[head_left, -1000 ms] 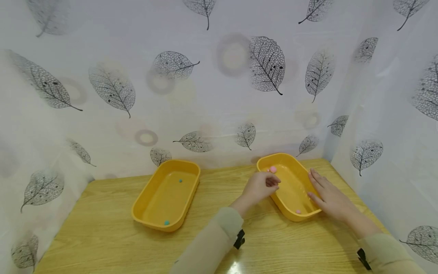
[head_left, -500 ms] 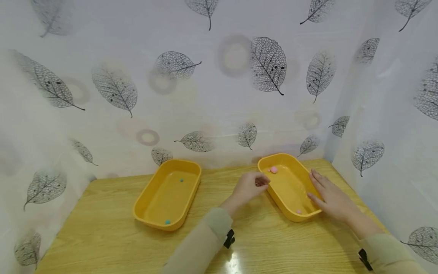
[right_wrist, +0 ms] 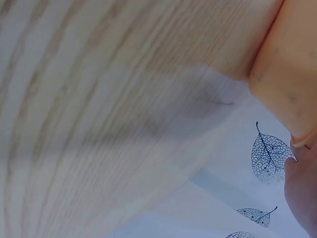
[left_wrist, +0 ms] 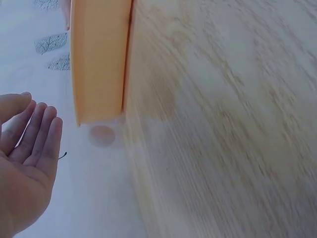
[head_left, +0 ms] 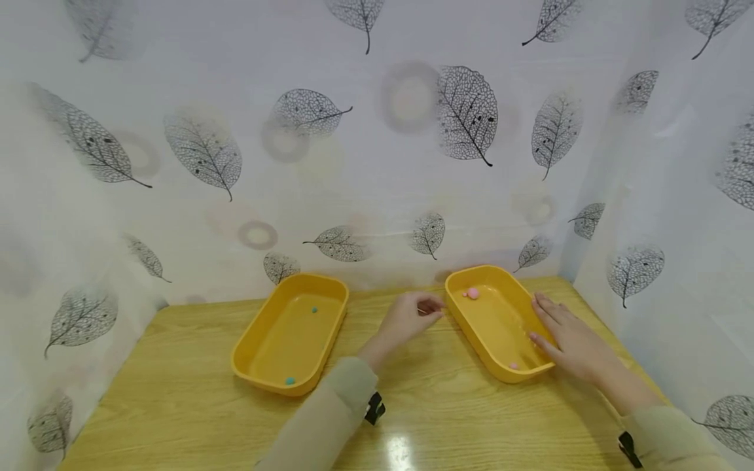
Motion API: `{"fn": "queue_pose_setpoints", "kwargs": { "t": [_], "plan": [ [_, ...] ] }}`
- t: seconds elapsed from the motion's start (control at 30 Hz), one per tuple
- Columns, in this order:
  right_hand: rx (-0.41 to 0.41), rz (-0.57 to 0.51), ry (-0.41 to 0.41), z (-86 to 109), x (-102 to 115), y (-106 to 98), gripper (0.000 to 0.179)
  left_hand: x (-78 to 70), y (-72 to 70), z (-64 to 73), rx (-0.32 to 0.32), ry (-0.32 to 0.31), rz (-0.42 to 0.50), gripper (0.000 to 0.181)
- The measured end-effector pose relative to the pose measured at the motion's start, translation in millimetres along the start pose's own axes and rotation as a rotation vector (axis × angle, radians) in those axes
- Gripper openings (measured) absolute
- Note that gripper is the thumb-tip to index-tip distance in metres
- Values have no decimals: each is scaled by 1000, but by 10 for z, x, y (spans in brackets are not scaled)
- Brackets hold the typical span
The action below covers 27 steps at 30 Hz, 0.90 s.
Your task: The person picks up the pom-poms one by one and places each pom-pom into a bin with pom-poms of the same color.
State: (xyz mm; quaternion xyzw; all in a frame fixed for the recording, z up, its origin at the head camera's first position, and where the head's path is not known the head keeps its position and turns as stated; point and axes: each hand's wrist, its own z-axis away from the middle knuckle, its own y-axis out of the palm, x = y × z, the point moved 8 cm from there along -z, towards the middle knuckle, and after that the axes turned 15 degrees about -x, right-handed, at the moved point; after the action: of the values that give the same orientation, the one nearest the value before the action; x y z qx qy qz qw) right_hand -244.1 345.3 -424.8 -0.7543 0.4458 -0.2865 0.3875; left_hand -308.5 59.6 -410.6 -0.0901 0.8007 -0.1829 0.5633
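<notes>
My left hand [head_left: 409, 317] hovers above the table between two yellow trays, near the left rim of the right tray [head_left: 474, 337]. Its fingers bend loosely with the thumb close to the forefinger; no object shows between them in the head view or the left wrist view. My right hand [head_left: 570, 343] rests on the right tray's right rim, fingers extended and thumb reaching over the inner side. In that tray lie a pink ball [head_left: 473, 294], a tinier pink bead [head_left: 464, 294] beside it, and another pink ball [head_left: 514, 366] near the front.
The left tray [head_left: 251, 350] holds two small teal balls: one ball [head_left: 315, 310] towards the back, one larger ball [head_left: 290, 381] at the front. Both trays stand on a wood-grain table [head_left: 177, 399]. A white curtain [head_left: 365, 183] with leaf prints closes off the back and sides.
My left hand has drawn leftward from over the right tray to beside its left rim. The right hand stays on the rim, and the balls in the trays look unmoved.
</notes>
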Motion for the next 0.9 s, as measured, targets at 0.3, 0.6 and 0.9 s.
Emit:
{"fn": "queue_pose_setpoints", "kwargs": {
  "t": [0.3,0.6,0.9],
  "plan": [
    [8,-44,35,-69,49,-23,69,41,-298,60,-27,3,9,17],
    [19,-89,29,-257,287,-88,70,80,-679,123,-84,-37,-13,17],
    [38,-75,-14,-398,604,-180,74,84,-1130,254,-149,-14,-85,17]
  ]
}}
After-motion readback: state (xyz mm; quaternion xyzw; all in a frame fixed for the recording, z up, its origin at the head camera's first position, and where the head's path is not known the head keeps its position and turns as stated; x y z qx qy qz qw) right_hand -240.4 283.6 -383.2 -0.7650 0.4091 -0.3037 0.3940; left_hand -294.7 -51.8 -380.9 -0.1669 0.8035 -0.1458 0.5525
